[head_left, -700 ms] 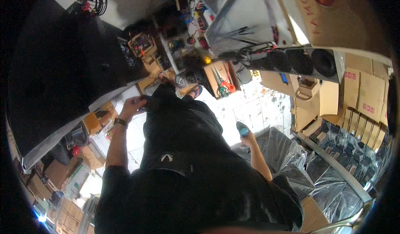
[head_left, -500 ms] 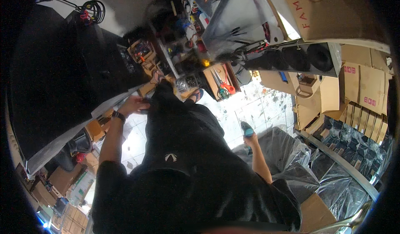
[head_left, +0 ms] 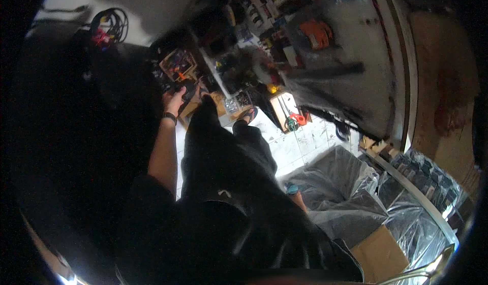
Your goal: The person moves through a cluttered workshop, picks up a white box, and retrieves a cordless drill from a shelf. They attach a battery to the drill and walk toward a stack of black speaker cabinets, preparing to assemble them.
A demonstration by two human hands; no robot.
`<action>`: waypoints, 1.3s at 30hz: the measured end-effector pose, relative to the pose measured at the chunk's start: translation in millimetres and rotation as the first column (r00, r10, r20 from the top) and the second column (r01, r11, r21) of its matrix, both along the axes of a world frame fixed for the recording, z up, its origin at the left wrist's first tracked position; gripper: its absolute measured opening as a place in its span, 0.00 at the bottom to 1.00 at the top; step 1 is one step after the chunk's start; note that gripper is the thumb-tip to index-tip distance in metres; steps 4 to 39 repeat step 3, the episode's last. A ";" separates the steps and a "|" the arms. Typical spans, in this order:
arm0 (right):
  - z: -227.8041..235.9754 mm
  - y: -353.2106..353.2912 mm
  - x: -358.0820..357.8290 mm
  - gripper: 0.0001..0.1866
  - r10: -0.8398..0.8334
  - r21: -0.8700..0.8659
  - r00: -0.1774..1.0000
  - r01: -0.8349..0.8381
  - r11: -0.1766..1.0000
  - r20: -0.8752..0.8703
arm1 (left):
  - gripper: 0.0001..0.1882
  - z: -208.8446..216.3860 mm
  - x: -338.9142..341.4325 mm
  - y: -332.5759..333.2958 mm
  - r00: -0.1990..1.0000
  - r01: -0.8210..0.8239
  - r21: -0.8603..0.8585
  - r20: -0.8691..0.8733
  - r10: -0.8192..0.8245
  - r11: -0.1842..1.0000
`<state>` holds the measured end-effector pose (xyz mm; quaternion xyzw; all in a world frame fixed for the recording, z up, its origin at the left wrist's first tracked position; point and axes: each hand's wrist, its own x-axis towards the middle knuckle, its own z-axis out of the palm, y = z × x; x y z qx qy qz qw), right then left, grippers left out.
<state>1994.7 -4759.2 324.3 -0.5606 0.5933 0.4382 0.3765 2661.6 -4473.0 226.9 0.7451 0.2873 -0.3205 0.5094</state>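
My left hand [head_left: 174, 101], with a dark band on its wrist, is held out ahead beside a black panel. Its fingers curl round a small dark object [head_left: 189, 91] whose kind is lost in the shadow. Close to its fingers is an open box of small parts [head_left: 178, 64]. Low at my right side, my right hand [head_left: 299, 201] is mostly covered by my dark clothing. Out of it sticks a dark thing with a teal band [head_left: 291, 189], too small to name.
A tray with red-handled and green-handled scissors [head_left: 295, 121] lies on the white tiled floor [head_left: 284, 150]. Plastic-wrapped goods [head_left: 340, 183] and a metal rail [head_left: 412, 188] stand to the right. A large grey panel [head_left: 351, 61] leans ahead. Coiled cables [head_left: 109, 27] lie far left.
My left hand has reached forward and right with the dark object. My right hand has dropped back toward my body, carrying the teal-banded thing. The view has turned and darkened.
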 end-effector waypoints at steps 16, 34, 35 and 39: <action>-2.4 21.6 17.9 0.22 -0.134 -0.102 0.938 0.175 0.979 0.321 | 0.18 -61.8 74.7 -27.6 0.999 -0.037 0.039 -0.014 0.038 0.999; -2.4 21.6 17.9 0.22 -0.134 -0.102 0.938 0.175 0.979 0.321 | 0.18 -61.8 74.7 -27.6 0.999 -0.037 0.039 -0.014 0.038 0.999; -2.4 21.6 17.9 0.22 -0.134 -0.102 0.938 0.175 0.979 0.321 | 0.18 -61.8 74.7 -27.6 0.999 -0.037 0.039 -0.014 0.038 0.999; -2.4 21.6 17.9 0.22 -0.134 -0.102 0.938 0.175 0.979 0.321 | 0.18 -61.8 74.7 -27.6 0.999 -0.037 0.039 -0.014 0.038 0.999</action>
